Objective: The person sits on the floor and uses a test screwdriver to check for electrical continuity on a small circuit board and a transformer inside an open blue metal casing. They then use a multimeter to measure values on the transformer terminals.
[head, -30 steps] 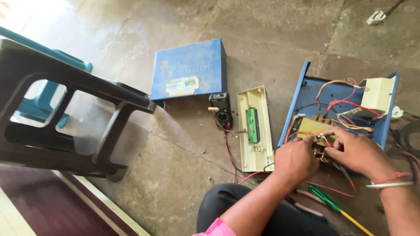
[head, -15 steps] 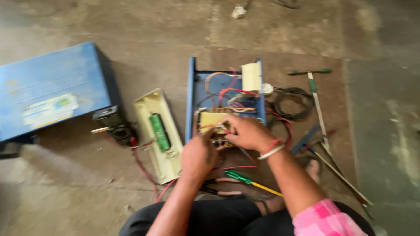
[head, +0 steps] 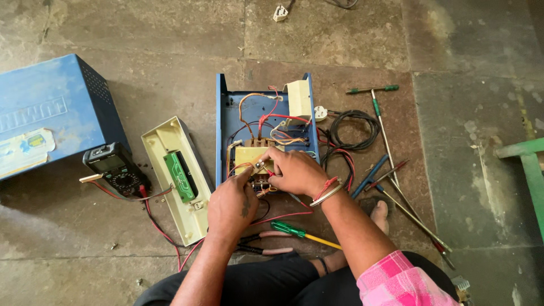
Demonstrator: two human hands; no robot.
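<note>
Right hand (head: 294, 171) pinches a small metal part (head: 259, 165) between thumb and forefinger, at the top of the wound transformer (head: 253, 164). Left hand (head: 231, 204) rests against the transformer's near side, fingers curled; whether this grip is pressed onto anything cannot be told. The transformer sits in an open blue metal chassis (head: 224, 122), among red, orange and white wires.

The chassis lies on a stained concrete floor (head: 141, 34) with visible slab joints. A cream front panel (head: 173, 170) with a green circuit board (head: 180, 175) lies just left of it, then a black multimeter (head: 116, 168). Far left stands a blue metal cover (head: 51, 107) bearing a pale rectangular label (head: 25, 147). A green-handled screwdriver (head: 303, 233) and red-handled pliers (head: 266, 242) lie near the knees.
</note>
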